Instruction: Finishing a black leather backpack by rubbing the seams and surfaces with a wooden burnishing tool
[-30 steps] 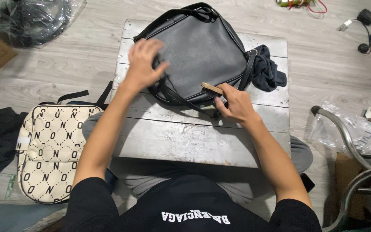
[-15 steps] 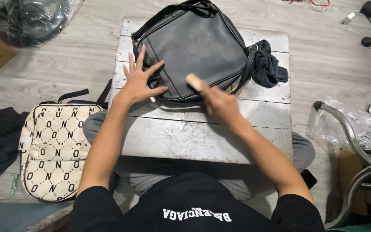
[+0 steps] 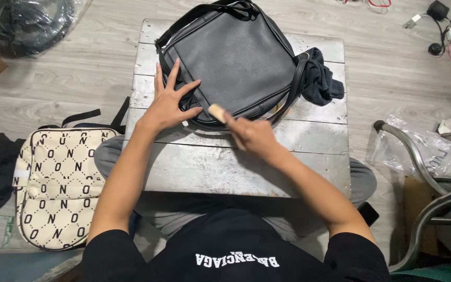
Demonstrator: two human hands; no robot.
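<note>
I sat at a small worn table of silvery painted wooden planks (image 3: 210, 167), looking down at my two bare hands. A black leather bag with a rounded body and long straps (image 3: 233, 57) lay flat on the far half of the table, its lower edge nearest me. My left hand (image 3: 169, 102) rested open on the bag's near left corner, fingers spread wide and palm down, gripping nothing. My right hand (image 3: 251, 134) was closed around a small tan, block-shaped tool (image 3: 216, 112), whose pale end poked out past my fingers and touched the bag's lower edge, just beside my left fingertips. I could not tell what the tool was, since my hand was blurred. The two hands were close together but not touching.

A dark navy crumpled cloth (image 3: 322, 78) lay on the table against the bag's right side, partly under a strap. On the grey wood-look floor (image 3: 100, 62) to my left stood a cream backpack with a black lettered diamond pattern (image 3: 58, 183). To my right were a curved metal chair frame (image 3: 424, 172) and a clear crumpled plastic bag (image 3: 434, 151). At the upper left lay a clear plastic sack holding dark items (image 3: 22, 23).
</note>
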